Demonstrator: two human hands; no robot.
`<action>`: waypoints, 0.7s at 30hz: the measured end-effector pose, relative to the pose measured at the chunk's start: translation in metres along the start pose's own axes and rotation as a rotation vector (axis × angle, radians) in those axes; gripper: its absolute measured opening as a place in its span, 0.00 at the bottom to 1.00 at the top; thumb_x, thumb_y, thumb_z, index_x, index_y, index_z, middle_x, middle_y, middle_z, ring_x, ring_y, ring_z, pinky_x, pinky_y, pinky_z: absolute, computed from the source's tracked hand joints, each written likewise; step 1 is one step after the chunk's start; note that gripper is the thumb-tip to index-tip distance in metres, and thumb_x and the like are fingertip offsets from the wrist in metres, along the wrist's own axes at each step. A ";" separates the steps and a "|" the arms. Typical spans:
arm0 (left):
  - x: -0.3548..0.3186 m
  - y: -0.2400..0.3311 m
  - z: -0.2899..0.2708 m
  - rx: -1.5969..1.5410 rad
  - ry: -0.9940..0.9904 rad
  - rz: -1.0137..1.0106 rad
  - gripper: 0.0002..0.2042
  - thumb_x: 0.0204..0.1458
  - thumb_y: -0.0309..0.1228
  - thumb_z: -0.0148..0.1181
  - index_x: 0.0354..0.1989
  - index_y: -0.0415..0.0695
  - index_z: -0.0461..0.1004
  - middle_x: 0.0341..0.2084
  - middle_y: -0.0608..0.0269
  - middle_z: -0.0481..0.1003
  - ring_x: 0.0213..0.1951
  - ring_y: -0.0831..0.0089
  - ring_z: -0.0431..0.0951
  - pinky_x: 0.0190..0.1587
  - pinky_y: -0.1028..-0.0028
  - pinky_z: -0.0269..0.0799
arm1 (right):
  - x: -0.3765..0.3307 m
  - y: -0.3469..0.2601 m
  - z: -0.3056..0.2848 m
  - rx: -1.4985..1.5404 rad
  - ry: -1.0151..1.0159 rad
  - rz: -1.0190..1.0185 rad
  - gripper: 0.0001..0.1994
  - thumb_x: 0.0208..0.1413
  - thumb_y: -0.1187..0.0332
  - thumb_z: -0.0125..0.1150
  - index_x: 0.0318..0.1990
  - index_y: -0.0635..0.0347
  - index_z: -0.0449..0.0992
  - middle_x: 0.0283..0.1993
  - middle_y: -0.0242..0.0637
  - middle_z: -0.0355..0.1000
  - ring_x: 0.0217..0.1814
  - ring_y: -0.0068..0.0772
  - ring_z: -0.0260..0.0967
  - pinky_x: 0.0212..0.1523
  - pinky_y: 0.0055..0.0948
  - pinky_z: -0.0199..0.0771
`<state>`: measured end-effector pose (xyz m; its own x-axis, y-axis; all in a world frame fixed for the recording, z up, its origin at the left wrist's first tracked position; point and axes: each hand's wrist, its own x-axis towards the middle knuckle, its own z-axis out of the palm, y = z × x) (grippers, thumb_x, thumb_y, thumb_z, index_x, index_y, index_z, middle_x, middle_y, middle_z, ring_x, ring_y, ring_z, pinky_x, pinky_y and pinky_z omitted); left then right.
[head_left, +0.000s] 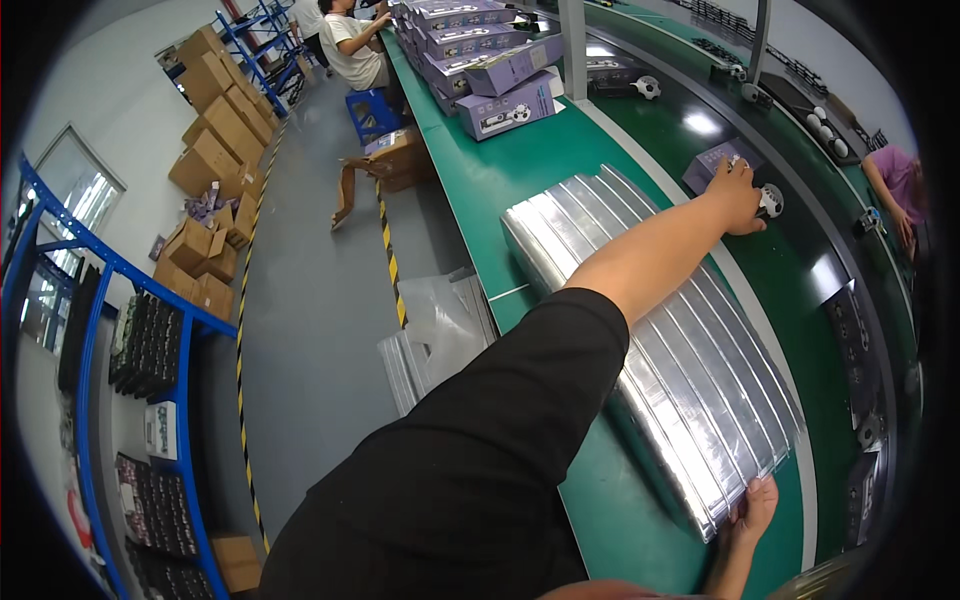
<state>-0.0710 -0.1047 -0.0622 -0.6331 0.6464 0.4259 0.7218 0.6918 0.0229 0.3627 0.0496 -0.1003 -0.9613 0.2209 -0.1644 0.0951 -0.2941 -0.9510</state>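
Spreading over a purple box (704,166), contents hidden, the left grip (739,196) seems half-open; the right grip (759,508) pinches a silver bundle (690,375).

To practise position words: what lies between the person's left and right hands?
In the head view: a ribbed silver bundle, then pale edging strip and green conveyor toward the left hand.

Left sleeve (530,390) is showing matte black, creasing softly and ending in a plain curved hem (605,308). Left forearm (650,255), left hand (738,198) (far) and right hand (758,510) (near) are showing bare.
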 end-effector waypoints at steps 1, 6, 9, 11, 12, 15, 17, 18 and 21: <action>0.001 0.002 0.000 0.001 -0.020 0.021 0.34 0.48 0.59 0.56 0.53 0.42 0.74 0.60 0.39 0.62 0.67 0.44 0.52 0.66 0.44 0.42 | 0.002 0.006 0.003 -0.053 0.061 -0.131 0.13 0.58 0.61 0.60 0.32 0.61 0.68 0.19 0.25 0.63 0.14 0.12 0.52 0.15 0.15 0.53; -0.002 0.005 0.005 -0.047 -0.131 0.047 0.38 0.47 0.61 0.57 0.59 0.43 0.68 0.62 0.38 0.59 0.68 0.44 0.49 0.67 0.45 0.42 | -0.001 0.014 -0.016 -0.184 0.227 -0.332 0.13 0.61 0.62 0.56 0.27 0.55 0.64 0.19 0.21 0.55 0.19 0.12 0.49 0.21 0.17 0.49; -0.001 -0.001 -0.001 -0.118 -0.169 0.011 0.42 0.47 0.61 0.58 0.65 0.45 0.61 0.65 0.37 0.54 0.69 0.43 0.46 0.67 0.47 0.42 | 0.005 0.003 -0.046 -0.157 0.160 -0.328 0.14 0.63 0.62 0.53 0.24 0.52 0.61 0.20 0.20 0.52 0.20 0.12 0.46 0.22 0.19 0.45; -0.001 -0.001 -0.004 -0.076 -0.141 -0.051 0.43 0.47 0.61 0.58 0.66 0.45 0.58 0.65 0.37 0.53 0.69 0.42 0.45 0.67 0.47 0.43 | 0.004 -0.009 -0.063 -0.089 0.006 -0.368 0.16 0.64 0.61 0.51 0.23 0.50 0.58 0.21 0.20 0.50 0.21 0.13 0.45 0.22 0.22 0.43; -0.001 0.000 -0.006 -0.033 -0.115 -0.117 0.45 0.47 0.61 0.58 0.68 0.44 0.55 0.66 0.37 0.51 0.69 0.42 0.45 0.67 0.47 0.43 | 0.000 -0.013 -0.066 -0.097 0.020 -0.369 0.16 0.64 0.61 0.51 0.23 0.50 0.58 0.21 0.20 0.50 0.21 0.13 0.45 0.22 0.22 0.43; -0.004 0.008 -0.008 -0.051 -0.116 -0.299 0.48 0.46 0.61 0.58 0.70 0.44 0.49 0.67 0.37 0.48 0.69 0.41 0.44 0.66 0.47 0.45 | -0.003 -0.038 -0.068 0.095 0.575 -0.483 0.16 0.62 0.62 0.52 0.23 0.53 0.60 0.21 0.24 0.55 0.21 0.16 0.50 0.23 0.20 0.51; -0.004 0.011 -0.014 -0.108 -0.145 -0.416 0.50 0.46 0.62 0.58 0.71 0.43 0.45 0.68 0.37 0.47 0.69 0.41 0.44 0.66 0.48 0.46 | 0.003 -0.053 -0.067 0.106 0.657 -0.548 0.15 0.62 0.63 0.50 0.23 0.53 0.60 0.20 0.23 0.54 0.21 0.16 0.50 0.22 0.20 0.50; -0.001 0.011 -0.018 -0.126 -0.179 -0.434 0.51 0.45 0.61 0.59 0.71 0.42 0.44 0.68 0.37 0.47 0.69 0.41 0.46 0.66 0.48 0.48 | 0.005 -0.058 -0.067 0.133 0.719 -0.613 0.14 0.63 0.65 0.49 0.23 0.53 0.61 0.20 0.22 0.53 0.20 0.15 0.50 0.21 0.21 0.49; 0.007 0.008 -0.019 -0.166 -0.180 -0.533 0.50 0.44 0.59 0.62 0.71 0.44 0.45 0.66 0.37 0.52 0.66 0.41 0.53 0.64 0.50 0.54 | 0.040 -0.087 -0.098 0.130 0.336 -0.479 0.12 0.65 0.64 0.48 0.27 0.52 0.69 0.25 0.23 0.62 0.26 0.15 0.61 0.28 0.19 0.60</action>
<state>-0.0645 -0.1011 -0.0415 -0.9479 0.2773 0.1566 0.3154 0.8861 0.3396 0.3412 0.1749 -0.0497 -0.7530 0.6327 0.1808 -0.3817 -0.1962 -0.9032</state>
